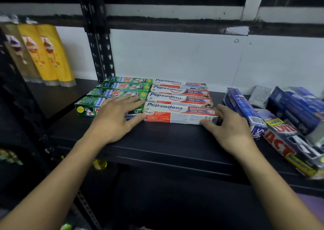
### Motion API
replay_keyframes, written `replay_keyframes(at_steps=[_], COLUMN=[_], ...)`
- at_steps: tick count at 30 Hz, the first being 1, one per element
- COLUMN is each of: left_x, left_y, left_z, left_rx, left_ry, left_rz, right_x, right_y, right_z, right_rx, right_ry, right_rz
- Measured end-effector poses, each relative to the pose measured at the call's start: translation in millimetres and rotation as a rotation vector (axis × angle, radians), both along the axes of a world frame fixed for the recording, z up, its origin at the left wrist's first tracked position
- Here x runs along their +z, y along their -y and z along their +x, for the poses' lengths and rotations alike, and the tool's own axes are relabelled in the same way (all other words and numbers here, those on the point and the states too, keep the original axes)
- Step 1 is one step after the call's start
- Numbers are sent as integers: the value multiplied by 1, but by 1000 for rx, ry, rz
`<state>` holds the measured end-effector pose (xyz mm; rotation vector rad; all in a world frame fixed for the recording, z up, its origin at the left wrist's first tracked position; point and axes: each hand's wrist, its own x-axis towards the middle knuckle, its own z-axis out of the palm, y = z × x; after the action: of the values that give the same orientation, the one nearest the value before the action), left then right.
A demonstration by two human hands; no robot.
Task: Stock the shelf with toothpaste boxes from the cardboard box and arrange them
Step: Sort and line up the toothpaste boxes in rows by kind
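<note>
Currently, four green boxes [122, 86] are laid long side to long side on the black shelf [166, 142], in a row running from near to far, and four Pepsodent boxes [177, 98] are laid the same way just to their right. The left hand [114, 117] is rested palm down on the nearest of the green boxes. Its grip is spread, the fingers straight and fanned over the box top, and the thumb tip is set against the near left corner of the nearest Pepsodent box. The right hand [231, 128] is placed at the right end of that same box. Its grip is loosely spread, with the fingertips laid against the end and the thumb touched to the near face. Blue packs [242, 105] are piled on the right of the shelf, close to the right hand, and a grey ZACT box [284, 142] is laid slantwise nearer the shelf edge. Yellow pouches [47, 54] are stood at far left, beyond a black post [100, 54], and a white wall [175, 58] is seen behind
</note>
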<state>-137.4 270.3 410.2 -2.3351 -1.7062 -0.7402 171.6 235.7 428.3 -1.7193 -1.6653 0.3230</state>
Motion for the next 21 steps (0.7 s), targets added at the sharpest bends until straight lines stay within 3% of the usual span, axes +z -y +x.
replay_keyframes(at_steps=[21], left_x=[1], left_y=[1], left_z=[-1], left_rx=[-15], left_ry=[-43], left_rz=[-4], right_x=[1], right_y=[2], right_z=[3], right_rx=[24], right_ry=[43], right_rz=[-18])
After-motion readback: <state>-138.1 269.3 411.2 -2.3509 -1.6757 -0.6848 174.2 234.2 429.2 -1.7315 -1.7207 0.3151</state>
